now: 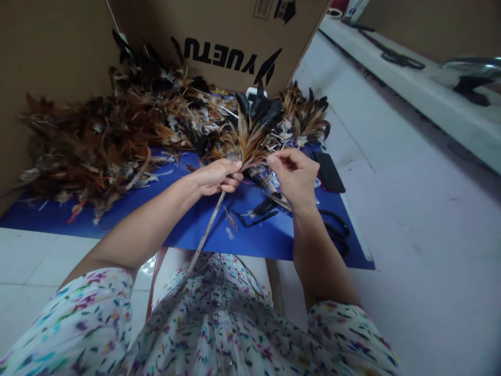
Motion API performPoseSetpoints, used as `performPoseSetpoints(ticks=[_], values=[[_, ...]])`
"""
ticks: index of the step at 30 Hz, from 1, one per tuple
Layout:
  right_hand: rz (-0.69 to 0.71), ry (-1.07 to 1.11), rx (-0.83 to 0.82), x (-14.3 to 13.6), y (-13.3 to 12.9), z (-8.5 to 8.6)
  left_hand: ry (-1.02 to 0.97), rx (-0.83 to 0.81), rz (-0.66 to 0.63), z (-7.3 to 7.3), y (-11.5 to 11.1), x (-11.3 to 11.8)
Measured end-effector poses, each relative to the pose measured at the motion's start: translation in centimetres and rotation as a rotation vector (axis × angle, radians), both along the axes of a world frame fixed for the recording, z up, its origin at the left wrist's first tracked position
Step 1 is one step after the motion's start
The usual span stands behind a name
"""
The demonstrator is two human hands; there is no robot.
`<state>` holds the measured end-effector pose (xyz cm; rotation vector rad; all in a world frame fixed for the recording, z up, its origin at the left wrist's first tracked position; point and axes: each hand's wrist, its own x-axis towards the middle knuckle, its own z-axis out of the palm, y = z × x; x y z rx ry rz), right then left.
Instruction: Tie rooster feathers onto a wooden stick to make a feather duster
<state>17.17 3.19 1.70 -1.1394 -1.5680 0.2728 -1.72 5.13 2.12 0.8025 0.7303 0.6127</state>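
Note:
My left hand (219, 177) is closed round a thin stick (209, 224) just below a feather duster head (245, 138) of brown and black feathers. The stick slants down toward my lap. In a pinch, my right hand (295, 172) holds a red thread (256, 162), which stretches across to the stick by my left fingers. Where the thread meets the stick is partly hidden by the left thumb. Loose dark feathers (266, 206) lie on the blue table (250, 237) below the hands.
A large heap of brown feathers (94, 146) covers the left and back of the table. Behind stands a cardboard box (235, 31). At the right are a dark phone (329, 171) and black-handled scissors (334, 224). A pale ledge (415, 89) runs along the far right.

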Motion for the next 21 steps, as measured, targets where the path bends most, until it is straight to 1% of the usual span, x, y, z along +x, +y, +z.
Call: performPoseSetpoints(ticks=[4,7,9,13,15,18,21], values=[[-0.014,-0.110,0.033,0.8,0.1,0.3,0.143,0.098,0.017,0.7,-0.5,0.3],[-0.032,-0.257,0.095,1.8,-0.2,1.3,0.336,0.246,0.011,1.8,-0.9,0.5],[-0.045,-0.387,0.153,2.5,-0.8,2.4,0.543,0.415,-0.028,3.0,-1.1,0.5],[-0.094,-0.662,0.241,3.4,-2.9,4.7,1.075,0.933,-0.135,5.4,-1.4,0.3],[-0.127,-0.782,0.268,3.6,-4.3,5.9,1.268,1.124,-0.193,6.3,-1.7,0.1],[-0.167,-0.942,0.314,3.6,-6.6,7.8,1.460,1.260,-0.266,7.0,-2.4,0.0],[-0.188,-1.078,0.356,3.4,-8.8,9.6,1.630,1.363,-0.288,7.7,-3.5,0.2]])
